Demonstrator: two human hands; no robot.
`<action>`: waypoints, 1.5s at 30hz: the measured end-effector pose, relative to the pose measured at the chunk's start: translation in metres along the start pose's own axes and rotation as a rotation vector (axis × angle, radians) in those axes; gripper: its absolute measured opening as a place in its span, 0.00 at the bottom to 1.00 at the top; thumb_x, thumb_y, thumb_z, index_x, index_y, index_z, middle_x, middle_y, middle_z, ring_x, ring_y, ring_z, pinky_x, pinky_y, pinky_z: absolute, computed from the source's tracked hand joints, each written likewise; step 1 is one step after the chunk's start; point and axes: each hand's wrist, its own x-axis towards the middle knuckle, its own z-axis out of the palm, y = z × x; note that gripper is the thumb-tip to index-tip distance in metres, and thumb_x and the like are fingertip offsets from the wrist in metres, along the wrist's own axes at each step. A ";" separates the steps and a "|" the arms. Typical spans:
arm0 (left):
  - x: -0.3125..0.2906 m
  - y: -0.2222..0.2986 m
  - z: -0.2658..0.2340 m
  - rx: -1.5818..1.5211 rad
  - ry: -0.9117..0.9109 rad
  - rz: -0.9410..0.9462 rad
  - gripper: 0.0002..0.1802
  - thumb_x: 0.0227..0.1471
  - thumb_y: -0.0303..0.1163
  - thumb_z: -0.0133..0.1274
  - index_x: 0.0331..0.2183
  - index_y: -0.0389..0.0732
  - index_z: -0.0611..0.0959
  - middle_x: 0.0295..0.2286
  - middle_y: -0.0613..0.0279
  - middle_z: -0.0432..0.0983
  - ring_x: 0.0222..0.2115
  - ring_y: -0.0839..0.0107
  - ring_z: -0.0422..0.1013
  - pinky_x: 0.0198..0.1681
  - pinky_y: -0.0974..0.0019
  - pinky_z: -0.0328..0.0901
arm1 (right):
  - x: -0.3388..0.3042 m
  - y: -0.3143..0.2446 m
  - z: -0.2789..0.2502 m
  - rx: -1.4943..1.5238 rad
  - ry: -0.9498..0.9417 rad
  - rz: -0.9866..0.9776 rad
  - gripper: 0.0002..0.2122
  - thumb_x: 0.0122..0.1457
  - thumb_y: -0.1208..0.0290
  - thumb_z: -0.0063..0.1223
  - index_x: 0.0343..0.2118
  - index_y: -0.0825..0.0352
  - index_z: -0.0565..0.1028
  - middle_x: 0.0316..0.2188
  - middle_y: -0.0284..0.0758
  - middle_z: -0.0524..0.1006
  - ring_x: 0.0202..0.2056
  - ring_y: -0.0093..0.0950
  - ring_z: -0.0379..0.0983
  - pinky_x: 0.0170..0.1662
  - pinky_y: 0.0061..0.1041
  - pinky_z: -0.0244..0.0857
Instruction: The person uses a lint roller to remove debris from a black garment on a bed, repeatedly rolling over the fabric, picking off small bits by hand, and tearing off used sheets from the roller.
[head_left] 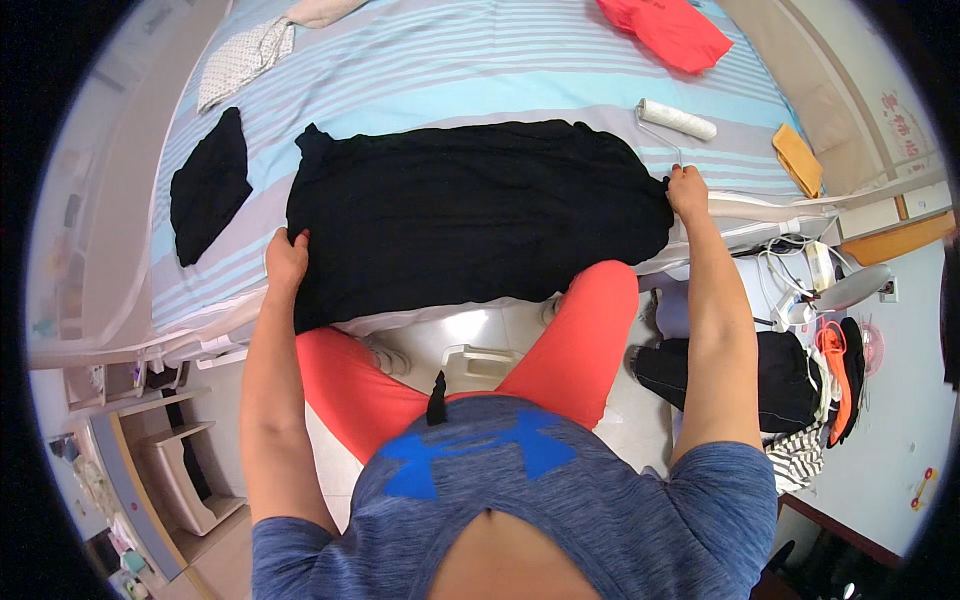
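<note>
A long black garment point(470, 215) lies spread out along the near side of the bed. My left hand point(287, 258) grips its left edge, with the thumb on top of the cloth. At the opposite end, my right hand point(687, 193) is closed on a small gathered corner. Just beyond that hand rests a lint roller point(678, 119) with a white cylinder; its thin wire runs down to my fingers, and its grip is hidden. A smaller folded black cloth point(211, 188) lies to the left of the garment.
Striped blue bedding point(420, 70) holds a red cloth point(668, 35), a dotted white cloth point(245, 62) and a yellow folded cloth point(797, 160). Pale netting borders the bed. On the right are heaped clothes point(785, 380), cables and a fan point(852, 288). A small stool point(480, 362) stands between my legs.
</note>
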 end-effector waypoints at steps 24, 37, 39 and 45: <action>0.225 0.058 -0.096 0.309 0.481 0.248 0.14 0.60 0.42 0.42 0.39 0.42 0.71 0.37 0.48 0.77 0.38 0.47 0.74 0.37 0.46 0.66 | -0.052 -0.207 0.018 0.119 -0.137 -0.343 0.24 0.46 0.53 0.68 0.31 0.72 0.71 0.29 0.48 0.78 0.32 0.43 0.75 0.37 0.37 0.67; 0.270 0.107 -0.085 0.331 0.494 0.080 0.14 0.52 0.24 0.47 0.43 0.40 0.73 0.40 0.47 0.72 0.41 0.50 0.72 0.41 0.52 0.69 | 0.032 -0.244 0.042 0.107 0.214 -0.412 0.11 0.55 0.66 0.59 0.31 0.68 0.71 0.27 0.49 0.75 0.31 0.47 0.72 0.36 0.38 0.65; 0.245 0.109 -0.073 0.363 0.383 0.132 0.28 0.48 0.26 0.54 0.53 0.42 0.70 0.44 0.49 0.71 0.48 0.51 0.69 0.54 0.51 0.61 | 0.025 -0.245 0.036 0.112 0.169 -0.361 0.13 0.56 0.62 0.58 0.31 0.68 0.71 0.25 0.48 0.75 0.29 0.46 0.72 0.35 0.37 0.65; 0.109 0.083 -0.004 -0.065 0.231 0.735 0.27 0.53 0.38 0.52 0.54 0.42 0.70 0.53 0.51 0.67 0.55 0.55 0.61 0.59 0.47 0.51 | -0.079 -0.238 -0.002 0.183 -0.197 -0.529 0.08 0.63 0.69 0.43 0.35 0.69 0.71 0.26 0.50 0.76 0.30 0.49 0.75 0.32 0.41 0.65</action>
